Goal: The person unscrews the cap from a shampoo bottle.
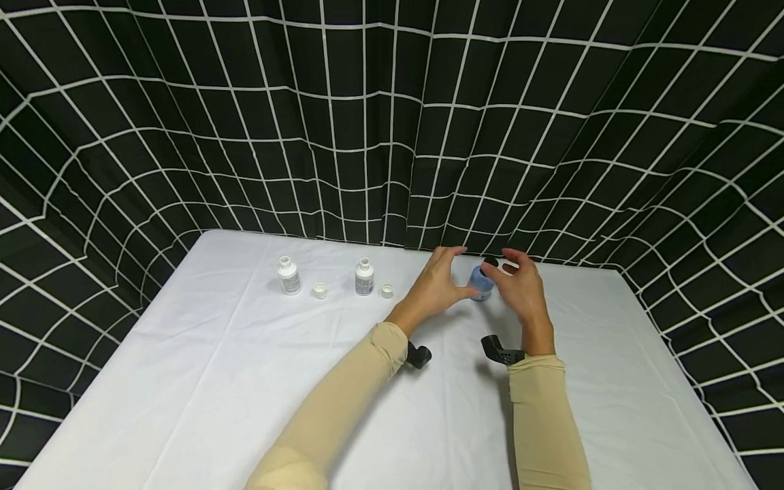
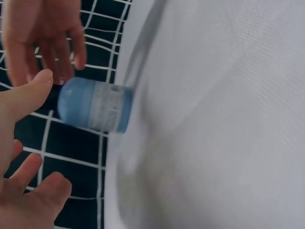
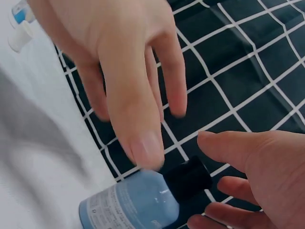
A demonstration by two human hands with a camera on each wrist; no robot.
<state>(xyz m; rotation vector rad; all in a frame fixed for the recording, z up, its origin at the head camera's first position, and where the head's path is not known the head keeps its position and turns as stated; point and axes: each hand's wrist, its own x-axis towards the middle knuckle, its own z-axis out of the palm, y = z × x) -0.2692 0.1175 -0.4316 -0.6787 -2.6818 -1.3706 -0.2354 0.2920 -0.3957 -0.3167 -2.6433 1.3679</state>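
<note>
A blue bottle (image 1: pixel 481 284) with a black cap (image 3: pixel 188 179) and a pale printed label stands upright near the table's far edge. My left hand (image 1: pixel 436 282) is at its left side, thumb near the bottle's shoulder and the other fingers spread away from it. Whether that thumb touches the bottle I cannot tell. My right hand (image 1: pixel 519 284) is around the black cap with thumb and fingers parted; in the right wrist view a gap shows between them and the cap.
To the left stand two uncapped white bottles, one farther left (image 1: pixel 290 276) and one nearer (image 1: pixel 364 278). A white cap lies beside each, one (image 1: pixel 320 291) at the left and another (image 1: pixel 387 291) nearer my left hand. A black grid-patterned curtain (image 1: pixel 367 122) hangs behind the white-covered table (image 1: pixel 184 381).
</note>
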